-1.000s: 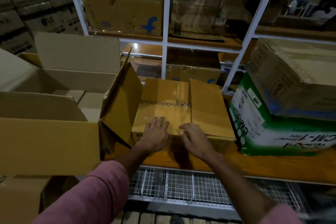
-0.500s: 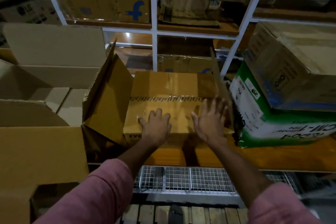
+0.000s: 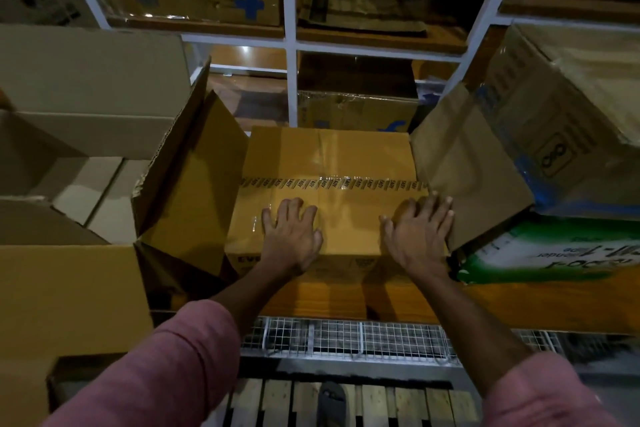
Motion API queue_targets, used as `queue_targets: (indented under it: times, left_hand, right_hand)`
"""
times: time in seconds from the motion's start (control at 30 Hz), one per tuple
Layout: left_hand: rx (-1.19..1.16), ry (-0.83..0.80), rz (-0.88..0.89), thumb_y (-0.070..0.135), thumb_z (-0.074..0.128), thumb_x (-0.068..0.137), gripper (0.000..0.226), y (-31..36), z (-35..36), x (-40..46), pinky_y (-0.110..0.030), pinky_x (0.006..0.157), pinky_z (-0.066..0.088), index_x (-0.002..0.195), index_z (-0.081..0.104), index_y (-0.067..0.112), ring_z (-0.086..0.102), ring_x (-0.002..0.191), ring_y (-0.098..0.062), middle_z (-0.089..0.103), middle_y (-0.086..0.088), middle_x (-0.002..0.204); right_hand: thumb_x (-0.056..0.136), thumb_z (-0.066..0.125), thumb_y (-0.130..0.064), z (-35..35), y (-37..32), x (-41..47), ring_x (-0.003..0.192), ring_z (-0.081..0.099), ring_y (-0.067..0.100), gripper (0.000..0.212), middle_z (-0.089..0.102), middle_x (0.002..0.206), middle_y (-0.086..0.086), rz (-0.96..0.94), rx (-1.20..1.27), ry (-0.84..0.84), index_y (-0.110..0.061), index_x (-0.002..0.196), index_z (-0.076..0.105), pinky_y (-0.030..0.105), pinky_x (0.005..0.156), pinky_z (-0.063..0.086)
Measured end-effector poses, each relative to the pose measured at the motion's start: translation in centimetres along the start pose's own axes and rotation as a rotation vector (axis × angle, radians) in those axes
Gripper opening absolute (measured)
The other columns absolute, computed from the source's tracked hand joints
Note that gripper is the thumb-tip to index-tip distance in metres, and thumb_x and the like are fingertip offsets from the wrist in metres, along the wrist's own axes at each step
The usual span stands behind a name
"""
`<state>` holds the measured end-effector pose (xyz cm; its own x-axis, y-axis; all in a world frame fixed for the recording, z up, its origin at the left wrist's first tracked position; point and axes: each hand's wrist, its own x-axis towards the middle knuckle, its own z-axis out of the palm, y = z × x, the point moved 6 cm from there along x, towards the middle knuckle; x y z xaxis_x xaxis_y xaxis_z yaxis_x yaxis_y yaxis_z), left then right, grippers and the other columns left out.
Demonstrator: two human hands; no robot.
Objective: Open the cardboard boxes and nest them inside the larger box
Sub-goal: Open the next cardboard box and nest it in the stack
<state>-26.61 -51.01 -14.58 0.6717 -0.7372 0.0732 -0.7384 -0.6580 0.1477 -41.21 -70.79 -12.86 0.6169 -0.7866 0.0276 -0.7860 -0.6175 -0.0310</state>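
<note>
Since a second ago the right flap (image 3: 467, 170) of the small box (image 3: 329, 163) has swung up and outward, and the right hand (image 3: 417, 236) has slid from the middle to the box's right edge. At nine o'clock the large box (image 3: 69, 288) stands open, its flaps raised, with the small box just beside it on the wooden shelf (image 3: 519, 302). At the small box's left the left flap (image 3: 194, 184) stands up too. The left hand (image 3: 292, 236) lies flat on the taped inner flaps, fingers (image 3: 287, 208) spread; at three o'clock the right hand presses likewise, fingers spread. By my reckoning the outer flaps are open, but the taped seam (image 3: 332, 183) remains shut and nothing is nested yet.
</note>
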Motion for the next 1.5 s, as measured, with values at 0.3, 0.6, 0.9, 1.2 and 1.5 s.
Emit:
queue_targets:
  times: [0.3, 0.6, 0.9, 1.2, 1.5]
  left_hand:
    - [-0.063, -0.150, -0.041, 0.057, 0.029, 0.103, 0.068, -0.3, -0.8, 5.9, -0.063, 0.122, 0.000, 0.160, 0.012, 0.022, 0.002, 0.156, -0.030, 0.010, -0.010, 0.169]
    - [0.131, -0.003, 0.017, 0.058, 0.018, 0.104, 0.060, 0.9, -5.9, 8.7, -0.067, 0.116, 0.016, 0.139, 0.048, 0.019, 0.050, 0.129, -0.028, 0.058, -0.010, 0.134]
    - [-0.145, -0.418, 0.036, 0.030, 0.049, 0.104, 0.021, 5.0, -14.8, 6.6, -0.028, 0.059, 0.047, 0.105, 0.063, 0.015, 0.064, 0.077, -0.017, 0.066, -0.004, 0.098]
    - [-0.101, -0.501, 0.227, 0.015, 0.057, 0.097, 0.024, 7.0, -6.2, -3.0, -0.042, 0.083, 0.055, 0.121, 0.059, 0.013, 0.063, 0.098, -0.028, 0.065, -0.011, 0.112]
    - [0.136, -0.186, 0.460, 0.014, 0.055, 0.095, 0.063, 8.2, -3.9, -6.5, -0.051, 0.122, 0.020, 0.152, 0.031, 0.005, 0.053, 0.128, -0.034, 0.055, -0.021, 0.139]
  right_hand:
    - [0.101, 0.030, -0.062, 0.0, -3.8, 3.9, 0.152, 0.017, 0.038, 0.068, 0.027, 0.162, 0.015, -0.332, 0.173, -0.004, -0.015, 0.151, 0.034, 0.059, 0.123, 0.016]
    - [0.105, 0.022, -0.056, -5.6, -8.3, 8.1, 0.106, 0.063, 0.028, 0.056, 0.070, 0.104, 0.006, -0.452, 0.100, -0.030, -0.021, 0.109, 0.066, 0.061, 0.114, 0.023]
    - [0.099, 0.062, -0.040, -13.5, -7.7, 4.9, 0.080, 0.073, 0.021, 0.026, 0.076, 0.092, 0.005, -0.355, 0.154, -0.621, -0.016, 0.096, 0.072, 0.038, 0.070, 0.062]
    - [0.086, 0.070, -0.027, -4.0, -7.3, -5.3, 0.098, 0.066, 0.025, 0.017, 0.066, 0.103, 0.000, -0.508, 0.070, -0.777, -0.029, 0.100, 0.059, 0.042, 0.083, 0.057]
    - [0.093, 0.068, -0.029, -0.9, -5.8, -8.6, 0.104, 0.065, 0.026, 0.029, 0.068, 0.113, 0.006, -0.407, 0.100, -0.418, -0.019, 0.120, 0.060, 0.042, 0.093, 0.052]
